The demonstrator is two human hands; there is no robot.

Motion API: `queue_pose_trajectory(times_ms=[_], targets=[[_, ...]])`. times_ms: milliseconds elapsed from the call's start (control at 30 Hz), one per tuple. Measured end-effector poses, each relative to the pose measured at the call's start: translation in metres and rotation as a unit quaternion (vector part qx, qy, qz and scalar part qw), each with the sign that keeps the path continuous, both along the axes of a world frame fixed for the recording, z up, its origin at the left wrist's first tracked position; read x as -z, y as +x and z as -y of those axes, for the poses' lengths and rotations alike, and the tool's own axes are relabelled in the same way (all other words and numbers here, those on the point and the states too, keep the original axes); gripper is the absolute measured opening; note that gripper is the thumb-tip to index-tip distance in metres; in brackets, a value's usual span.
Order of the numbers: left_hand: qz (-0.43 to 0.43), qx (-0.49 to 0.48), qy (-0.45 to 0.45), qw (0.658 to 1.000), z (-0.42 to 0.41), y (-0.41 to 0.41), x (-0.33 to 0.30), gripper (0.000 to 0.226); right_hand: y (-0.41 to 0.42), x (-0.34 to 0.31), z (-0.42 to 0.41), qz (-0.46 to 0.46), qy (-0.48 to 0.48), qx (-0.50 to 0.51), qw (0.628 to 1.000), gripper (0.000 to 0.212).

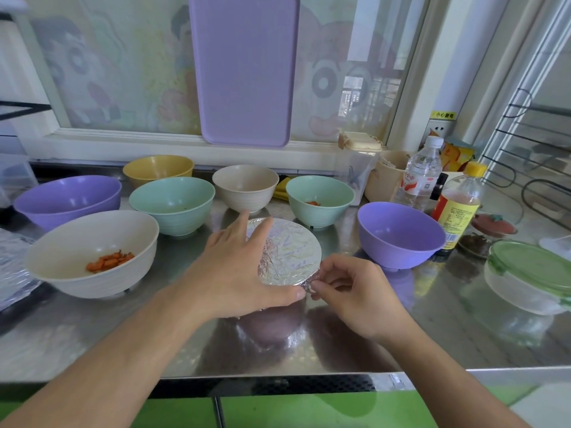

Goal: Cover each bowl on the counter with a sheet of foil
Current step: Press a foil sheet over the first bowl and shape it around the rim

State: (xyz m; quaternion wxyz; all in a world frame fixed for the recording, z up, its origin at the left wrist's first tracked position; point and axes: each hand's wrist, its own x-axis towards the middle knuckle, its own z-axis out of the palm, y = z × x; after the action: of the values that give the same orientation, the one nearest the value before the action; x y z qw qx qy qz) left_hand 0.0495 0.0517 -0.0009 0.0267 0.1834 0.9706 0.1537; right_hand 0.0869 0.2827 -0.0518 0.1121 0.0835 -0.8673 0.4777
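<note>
A bowl covered with crinkled foil (290,254) stands in the middle of the steel counter (386,329). My left hand (238,267) lies flat over the foil's left side, fingers straight, thumb at the near rim. My right hand (349,285) pinches the foil's edge at the bowl's right near rim. Several uncovered bowls stand around it: a white one with orange pieces (92,251), a purple one (66,199), a yellow one (158,168), a green one (172,203), a beige one (245,186), a green one with food (319,199) and a purple one (400,233).
Loose foil (14,267) lies at the counter's left edge. A water bottle (421,174), a sauce bottle (460,205) and a lidded glass container (528,276) stand on the right. A purple tray (245,69) leans against the window behind.
</note>
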Motion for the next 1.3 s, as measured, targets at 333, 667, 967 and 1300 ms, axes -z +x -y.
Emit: queue_pose_trajectory(times_ms=[333, 667, 967, 1300], targets=[[-0.004, 0.009, -0.001, 1.0, 0.002, 0.0, -0.001, 0.133, -0.002, 0.003, 0.001, 0.017, -0.045, -0.005, 0.999, 0.02], [0.001, 0.016, 0.005, 1.0, 0.003, 0.001, -0.002, 0.132, -0.017, -0.005, -0.001, 0.112, -0.119, -0.025, 0.986, 0.026], [-0.012, 0.018, 0.005, 1.0, 0.004, 0.002, -0.006, 0.13, -0.023, -0.011, -0.002, 0.053, 0.069, 0.086, 0.992, 0.05], [-0.015, 0.036, -0.029, 0.999, 0.007, 0.001, -0.003, 0.133, -0.028, -0.046, -0.009, 0.102, 0.065, -0.158, 0.98, 0.102]])
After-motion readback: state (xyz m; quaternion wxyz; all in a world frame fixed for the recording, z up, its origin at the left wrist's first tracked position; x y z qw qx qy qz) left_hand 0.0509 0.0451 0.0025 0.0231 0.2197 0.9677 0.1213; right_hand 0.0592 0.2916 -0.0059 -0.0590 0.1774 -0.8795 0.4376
